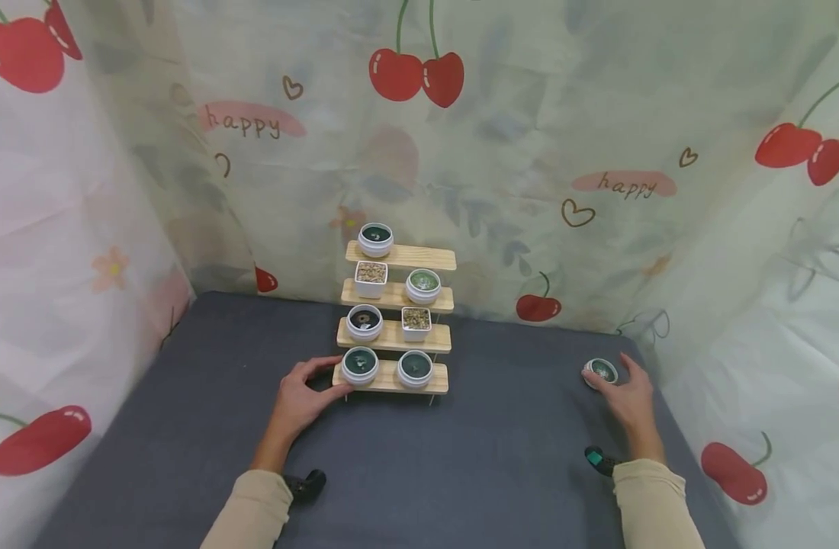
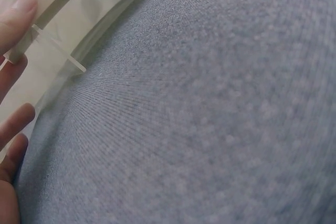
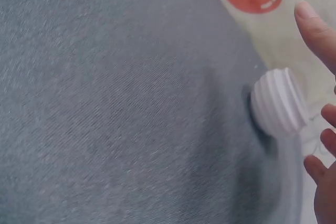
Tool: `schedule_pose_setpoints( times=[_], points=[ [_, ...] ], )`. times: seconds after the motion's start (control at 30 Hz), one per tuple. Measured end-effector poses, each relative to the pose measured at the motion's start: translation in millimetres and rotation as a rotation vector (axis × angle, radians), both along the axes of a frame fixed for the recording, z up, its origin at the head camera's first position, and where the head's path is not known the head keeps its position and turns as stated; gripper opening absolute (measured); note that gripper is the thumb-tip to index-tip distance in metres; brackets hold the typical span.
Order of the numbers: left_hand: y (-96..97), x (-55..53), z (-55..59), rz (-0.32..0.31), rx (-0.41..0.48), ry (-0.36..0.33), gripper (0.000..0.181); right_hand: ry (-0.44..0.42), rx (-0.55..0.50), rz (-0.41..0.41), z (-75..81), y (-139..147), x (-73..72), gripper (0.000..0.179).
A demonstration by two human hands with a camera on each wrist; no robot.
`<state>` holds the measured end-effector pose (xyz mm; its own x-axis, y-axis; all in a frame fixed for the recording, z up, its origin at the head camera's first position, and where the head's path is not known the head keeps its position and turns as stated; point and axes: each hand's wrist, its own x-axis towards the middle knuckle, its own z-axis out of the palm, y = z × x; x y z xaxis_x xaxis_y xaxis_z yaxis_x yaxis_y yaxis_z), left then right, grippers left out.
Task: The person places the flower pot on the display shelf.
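My left hand point(image 1: 303, 396) holds the left end of the lowest board of a four-tier wooden stand point(image 1: 392, 387), with the thumb at its front edge. In the left wrist view, the thumb point(image 2: 18, 17) and a fingertip lie on either side of that board end. At the far right, my right hand point(image 1: 627, 396) is spread around a small white round pot point(image 1: 601, 371) with a dark green inside. From the right wrist, this ribbed white pot point(image 3: 279, 103) sits on the cloth, and a gap shows between it and the thumb point(image 3: 317, 35).
Several white pots stand on the tiers, including a round pot point(image 1: 375, 240) on top and a square pot of grainy bits point(image 1: 371, 279). Dark grey cloth point(image 1: 502, 457) covers the table. A cherry-printed curtain point(image 1: 502, 152) hangs behind and along both sides.
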<state>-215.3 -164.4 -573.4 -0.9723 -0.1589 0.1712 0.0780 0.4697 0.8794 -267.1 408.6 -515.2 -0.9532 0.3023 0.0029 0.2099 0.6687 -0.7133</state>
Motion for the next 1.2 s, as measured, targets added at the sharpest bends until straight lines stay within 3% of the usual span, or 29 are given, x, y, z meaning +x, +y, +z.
schedule_pose_setpoints(
  times=[0.17,0.37,0.6,0.97,1.2],
  points=[
    [0.1,0.3,1.5,-0.002,-0.001,0.002,0.066,-0.031,-0.015,-0.035,-12.4,1.6,1.7,0.111],
    [-0.4,0.4,-0.5,0.004,-0.003,0.012,0.065,0.003,-0.067,-0.045,-23.8,-4.3,1.0,0.113],
    [0.2,0.1,-2.8,0.002,0.005,0.018,0.066,0.033,-0.057,-0.023,-31.2,-5.5,-0.4,0.111],
    [-1.5,-0.4,-0.9,0.000,0.013,0.016,0.066,-0.005,-0.093,-0.074,-38.0,-1.9,-7.4,0.104],
    [-0.2,-0.7,-0.8,0.001,0.003,0.007,0.067,-0.021,-0.029,-0.097,-37.0,-1.0,-7.4,0.088]
  ],
)
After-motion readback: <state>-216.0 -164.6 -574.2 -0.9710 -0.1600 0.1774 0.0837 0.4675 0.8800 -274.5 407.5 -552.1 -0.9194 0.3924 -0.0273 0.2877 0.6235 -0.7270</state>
